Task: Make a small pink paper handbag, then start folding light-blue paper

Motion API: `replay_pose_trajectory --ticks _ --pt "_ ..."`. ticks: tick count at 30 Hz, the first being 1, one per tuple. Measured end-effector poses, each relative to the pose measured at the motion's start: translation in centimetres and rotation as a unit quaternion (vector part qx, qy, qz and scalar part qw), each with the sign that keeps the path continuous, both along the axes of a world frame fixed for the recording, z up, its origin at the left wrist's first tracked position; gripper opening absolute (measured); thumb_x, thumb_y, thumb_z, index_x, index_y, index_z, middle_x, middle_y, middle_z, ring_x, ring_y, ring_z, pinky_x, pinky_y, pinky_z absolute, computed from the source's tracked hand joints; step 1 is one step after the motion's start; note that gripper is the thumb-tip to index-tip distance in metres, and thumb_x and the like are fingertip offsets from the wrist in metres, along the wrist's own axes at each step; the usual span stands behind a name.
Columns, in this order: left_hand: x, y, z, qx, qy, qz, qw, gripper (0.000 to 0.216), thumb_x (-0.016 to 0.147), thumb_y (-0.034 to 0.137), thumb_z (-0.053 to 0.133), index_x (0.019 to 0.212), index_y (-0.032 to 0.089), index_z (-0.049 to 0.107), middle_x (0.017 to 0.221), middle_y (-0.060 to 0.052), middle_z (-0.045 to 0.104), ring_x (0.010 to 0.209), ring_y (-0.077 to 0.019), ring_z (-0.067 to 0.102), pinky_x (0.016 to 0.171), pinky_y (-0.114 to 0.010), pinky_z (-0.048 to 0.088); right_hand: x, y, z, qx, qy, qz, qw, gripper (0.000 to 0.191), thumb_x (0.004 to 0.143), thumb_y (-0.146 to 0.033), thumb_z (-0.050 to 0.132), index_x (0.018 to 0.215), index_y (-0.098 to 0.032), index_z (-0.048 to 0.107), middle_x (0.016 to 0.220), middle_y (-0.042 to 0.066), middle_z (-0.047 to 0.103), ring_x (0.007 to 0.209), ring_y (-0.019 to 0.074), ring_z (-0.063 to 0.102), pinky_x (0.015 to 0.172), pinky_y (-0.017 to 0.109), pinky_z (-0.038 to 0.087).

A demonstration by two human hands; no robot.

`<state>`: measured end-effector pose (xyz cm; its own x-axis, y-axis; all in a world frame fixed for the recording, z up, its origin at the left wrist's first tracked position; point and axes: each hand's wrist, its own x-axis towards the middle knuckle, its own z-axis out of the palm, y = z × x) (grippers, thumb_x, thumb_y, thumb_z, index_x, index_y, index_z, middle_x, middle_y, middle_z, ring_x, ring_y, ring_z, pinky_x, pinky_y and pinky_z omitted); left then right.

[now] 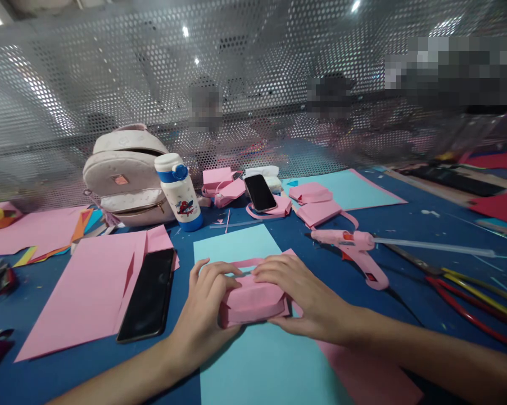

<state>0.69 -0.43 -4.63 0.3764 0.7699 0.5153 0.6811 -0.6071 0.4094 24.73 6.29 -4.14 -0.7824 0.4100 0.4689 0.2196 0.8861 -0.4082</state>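
A small pink paper bag (pixel 256 301), folded with a flap and a paper strip, lies between my hands over a light blue sheet (pixel 245 365). My left hand (pixel 209 298) grips its left side, fingers curled over the top and thumb along the lower edge. From the other side my right hand (pixel 298 292) presses its fingertips on the flap, the thumb near the front corner. A pink sheet (pixel 363 371) shows partly under my right forearm. To the right rests a pink glue gun (pixel 354 244) with a clear glue stick in its back.
Left of me, a black phone (pixel 148 295) lies on pink paper (pixel 85 287). Behind stand a bottle (pixel 180 194) and a pale backpack (pixel 127 174). More pink paper bags (pixel 315 205) and a second phone (pixel 260 192) sit at the back. Red- and yellow-handled scissors (pixel 447 278) lie right.
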Motion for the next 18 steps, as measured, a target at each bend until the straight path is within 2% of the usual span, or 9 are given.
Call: replay_pose_trajectory --ticks 6,18 --pt "-0.03 0.08 -0.07 -0.008 -0.004 -0.005 1.000 0.043 0.077 0.011 0.070 0.109 0.025 0.045 0.116 -0.006 0.060 0.114 -0.0245 0.056 0.112 -0.053 0.018 0.07 0.01 0.09 -0.023 -0.012 0.003 1.000 0.051 0.085 -0.026 0.068 0.132 -0.022 0.050 0.130 0.012 0.062 0.125 0.0270 0.053 0.109 0.045 0.037" --pt "-0.10 0.09 0.02 -0.014 0.002 -0.015 1.000 0.043 0.076 0.008 0.066 0.109 0.025 0.044 0.117 -0.005 0.060 0.115 -0.0240 0.056 0.111 -0.052 0.018 0.17 0.08 0.18 -0.011 -0.008 0.005 1.000 0.048 0.086 -0.029 0.070 0.130 -0.020 0.054 0.129 0.010 0.065 0.123 0.0252 0.055 0.107 0.043 0.039"
